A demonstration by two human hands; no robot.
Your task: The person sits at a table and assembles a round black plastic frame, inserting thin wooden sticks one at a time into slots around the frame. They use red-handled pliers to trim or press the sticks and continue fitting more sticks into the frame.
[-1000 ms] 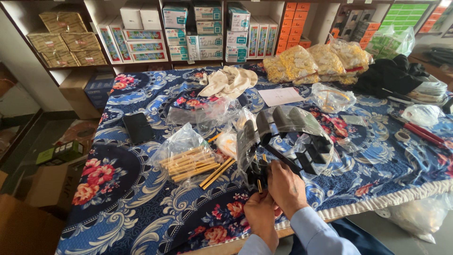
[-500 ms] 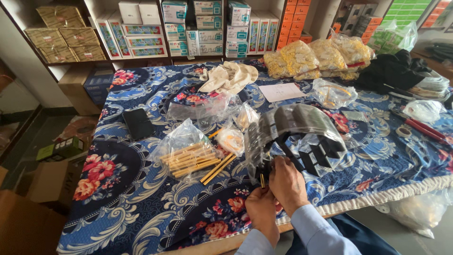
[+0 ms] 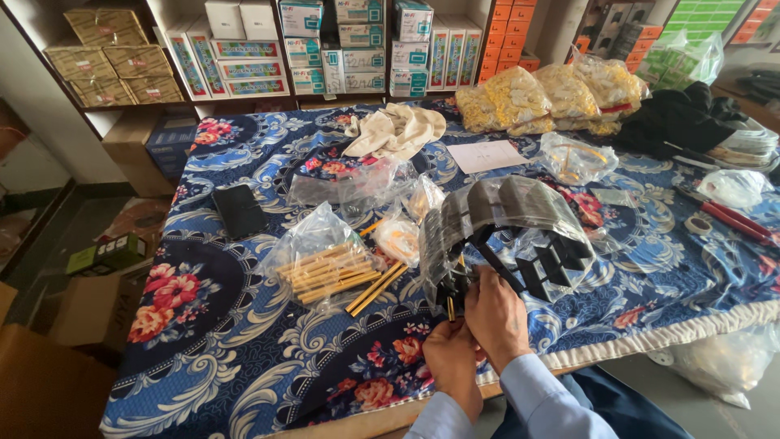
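Observation:
My left hand (image 3: 452, 359) and my right hand (image 3: 496, 313) meet near the table's front edge. Between them they pinch a thin yellow stick (image 3: 451, 307) at the lower end of a fanned stack of clear plastic sleeves with black inserts (image 3: 496, 219). The stack arches up and away from my hands. Just left lies an open clear bag of yellow sticks (image 3: 321, 264), with two loose sticks (image 3: 375, 286) beside it. Which hand bears the stick is hard to tell; both touch the sleeve stack.
A blue floral cloth covers the table (image 3: 219, 341). On it: a black phone (image 3: 239, 210), white paper (image 3: 486, 155), cream gloves (image 3: 396, 130), bags of yellow items (image 3: 543, 97), red-handled pliers (image 3: 731, 218), a tape roll (image 3: 697, 223). Shelves of boxes (image 3: 325, 49) stand behind.
The view has shifted slightly. My hands stay at the lower end of the sleeve stack; the stack has fanned and moved a little rightward.

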